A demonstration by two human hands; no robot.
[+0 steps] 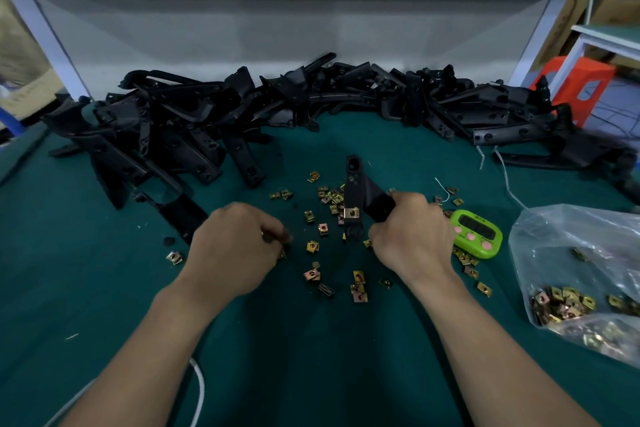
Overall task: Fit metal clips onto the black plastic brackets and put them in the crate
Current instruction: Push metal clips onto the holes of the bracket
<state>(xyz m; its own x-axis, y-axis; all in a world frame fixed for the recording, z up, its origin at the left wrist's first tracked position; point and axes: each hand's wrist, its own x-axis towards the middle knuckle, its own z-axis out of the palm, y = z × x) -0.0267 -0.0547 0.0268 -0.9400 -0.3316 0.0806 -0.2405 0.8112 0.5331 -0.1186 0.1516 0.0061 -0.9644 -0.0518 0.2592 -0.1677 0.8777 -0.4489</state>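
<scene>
My right hand [412,236] grips a black plastic bracket [356,184] that stands tilted above the green table, one brass metal clip [351,212] fitted on its lower part. My left hand [232,246] is curled, fingertips down among several loose metal clips [313,246] scattered on the mat; it seems to pinch a small clip, mostly hidden by the fingers. A large heap of black brackets [277,104] runs across the back of the table. No crate shows in this view.
A green digital timer [478,234] lies right of my right hand. A clear plastic bag [581,274] of clips sits at the right edge. A white cord [201,388] trails near my left forearm. An orange stool [581,87] stands beyond the table.
</scene>
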